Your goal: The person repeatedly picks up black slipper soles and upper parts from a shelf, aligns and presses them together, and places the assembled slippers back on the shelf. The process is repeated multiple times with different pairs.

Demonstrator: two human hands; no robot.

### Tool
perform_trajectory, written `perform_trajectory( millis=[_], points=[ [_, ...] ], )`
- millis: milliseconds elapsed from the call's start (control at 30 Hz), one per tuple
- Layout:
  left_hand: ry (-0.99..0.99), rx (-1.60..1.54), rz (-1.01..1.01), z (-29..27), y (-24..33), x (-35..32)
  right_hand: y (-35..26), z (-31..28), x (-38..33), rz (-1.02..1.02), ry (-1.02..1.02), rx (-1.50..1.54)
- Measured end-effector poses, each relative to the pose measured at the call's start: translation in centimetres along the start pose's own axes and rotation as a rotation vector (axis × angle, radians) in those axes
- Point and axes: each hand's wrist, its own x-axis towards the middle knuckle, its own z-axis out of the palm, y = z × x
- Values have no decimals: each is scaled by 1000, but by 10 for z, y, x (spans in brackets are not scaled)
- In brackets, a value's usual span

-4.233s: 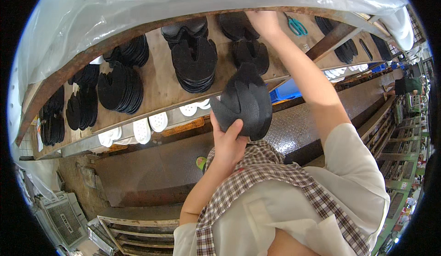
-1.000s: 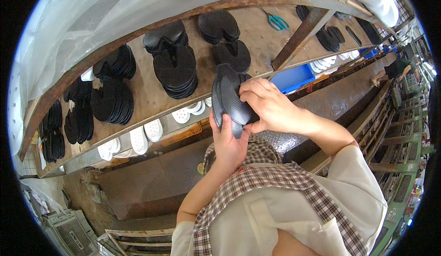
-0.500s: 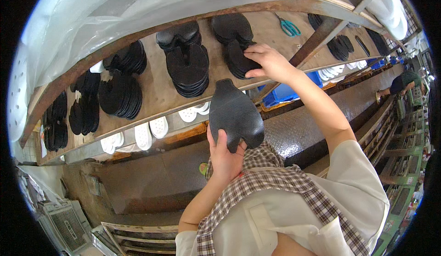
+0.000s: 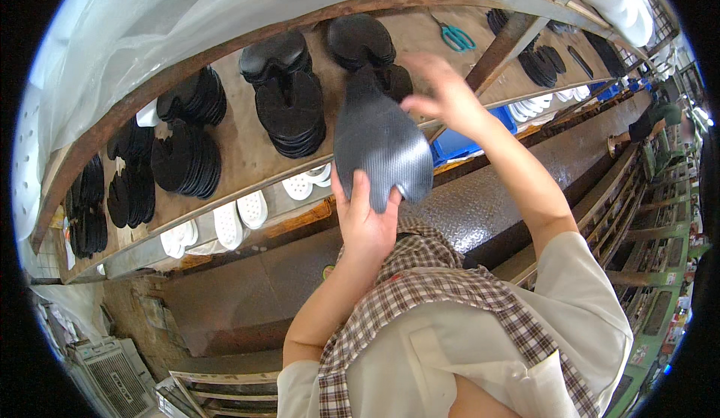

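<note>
Black and finely ridged, the notched piece (image 4: 384,144) sits in our left hand (image 4: 367,219), the thumb laid along its shiny face and the other fingers mostly hidden beneath. We hold it at the broad, notched end; its narrow end points away from the fingers, toward the bench (image 4: 418,31). We cannot tell how many layers are in the grip. It looks bendy, so we do best to press lightly with the thumb and spread the support below, letting it neither fold nor slip.

Our right hand (image 4: 454,103) is blurred beyond the piece's right edge, thumb and fingers wide apart, nothing visible between them. Left of those fingertips is a small black pile (image 4: 397,82); we cannot tell whether they touch it. Careful handling there probably means taking hold by an edge and leaving the pile square. A larger black pile (image 4: 360,39) stands just behind it.

Farther out, past the right fingertips, lie teal scissors (image 4: 456,37), handles toward us and best given room. Below the right wrist is a blue tray (image 4: 454,146); left of the left fingers, a tall pile (image 4: 291,114).
</note>
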Motion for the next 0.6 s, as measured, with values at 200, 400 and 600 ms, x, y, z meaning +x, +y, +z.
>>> perform_trajectory(
  millis=[200,400,600],
  points=[
    [-194,42,96,33,0,73,-32,-2,-1,645,38,908],
    [-163,400,242,13,-9,61,63,70,97,639,467,750],
    [-184,576,130,-43,-18,13,105,101,107,591,243,69]
  ],
)
